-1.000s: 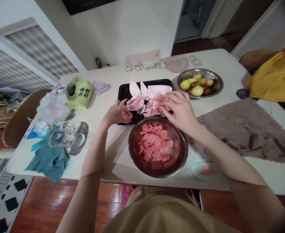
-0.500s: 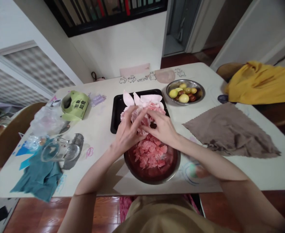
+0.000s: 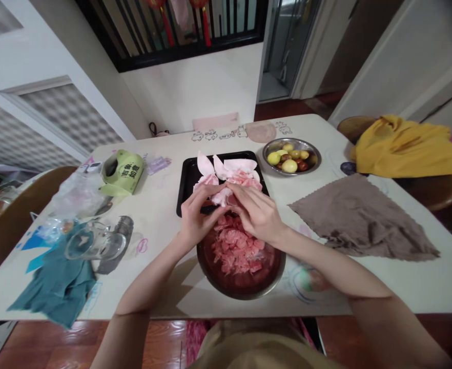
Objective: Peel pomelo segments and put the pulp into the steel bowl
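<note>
My left hand (image 3: 196, 216) and my right hand (image 3: 255, 211) meet above the far rim of a steel bowl (image 3: 241, 289), both closed on one pink pomelo segment (image 3: 222, 196) held between them. The bowl holds several peeled pink flesh pieces (image 3: 237, 249). Behind my hands a black tray (image 3: 187, 177) carries a heap of pale pink peel and membrane (image 3: 229, 170).
A smaller steel bowl of green and red fruit (image 3: 290, 156) stands at the back right. A brown cloth (image 3: 358, 218) lies right, a yellow cloth (image 3: 406, 146) on a chair. Left: glass jug (image 3: 93, 243), teal cloth (image 3: 55, 284), green tissue box (image 3: 123, 171), plastic bag (image 3: 76, 195).
My hands left the peel heap on the tray, came together on a segment and drew back over the bowl. The camera view tilted up.
</note>
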A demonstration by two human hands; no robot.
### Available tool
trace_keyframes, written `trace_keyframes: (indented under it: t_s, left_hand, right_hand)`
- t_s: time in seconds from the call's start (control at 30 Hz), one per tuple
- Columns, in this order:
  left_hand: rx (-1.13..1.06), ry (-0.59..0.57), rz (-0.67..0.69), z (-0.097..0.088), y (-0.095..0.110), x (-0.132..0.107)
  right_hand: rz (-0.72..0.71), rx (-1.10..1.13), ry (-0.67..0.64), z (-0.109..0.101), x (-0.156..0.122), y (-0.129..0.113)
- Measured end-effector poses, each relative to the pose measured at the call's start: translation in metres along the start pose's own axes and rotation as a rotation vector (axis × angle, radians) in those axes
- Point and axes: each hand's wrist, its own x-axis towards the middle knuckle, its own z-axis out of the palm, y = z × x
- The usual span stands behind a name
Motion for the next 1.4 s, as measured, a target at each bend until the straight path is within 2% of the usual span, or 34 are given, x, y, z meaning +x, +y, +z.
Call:
trace_keyframes:
  t_s: [0.13, 0.27, 0.43, 0.73, 0.8, 0.97, 1.13, 1.27, 1.4]
  left_hand:
    - [0.053, 0.034, 0.077, 0.001, 0.003, -0.003]
    - [-0.035, 0.093, 0.077, 0.007, 0.006, -0.007]
    - [-0.151, 0.126, -0.023, 0.017, 0.01, -0.014]
    - [-0.245, 0.19, -0.185, 0.025, 0.019, -0.016]
    - [-0.271, 0.174, -0.218, 0.025, 0.022, -0.015]
    - [-0.258, 0.012, -0.244, 0.023, 0.019, -0.016]
    - [-0.183, 0.03, -0.172, 0.021, 0.018, -0.019]
    - [-0.212, 0.008, -0.11, 0.023, 0.027, -0.025]
    - [-0.265, 0.011, -0.146, 0.026, 0.033, -0.032]
  right_hand:
    - [-0.066, -0.062, 0.026, 0.001, -0.002, 0.001]
    - [-0.129, -0.192, 0.081, 0.001, -0.004, 0.001]
    - [-0.168, -0.32, 0.131, 0.004, -0.008, 0.002]
    - [-0.071, -0.172, 0.203, 0.008, -0.003, -0.001]
    - [-0.089, -0.18, 0.207, 0.009, -0.004, -0.001]
    - [-0.213, -0.245, 0.149, 0.006, -0.005, 0.0]
    - [-0.244, -0.248, 0.106, -0.003, -0.002, -0.004]
    - [-0.298, -0.242, 0.173, -0.013, 0.0, -0.013]
    - [-0.257, -0.209, 0.2, -0.018, 0.002, -0.019]
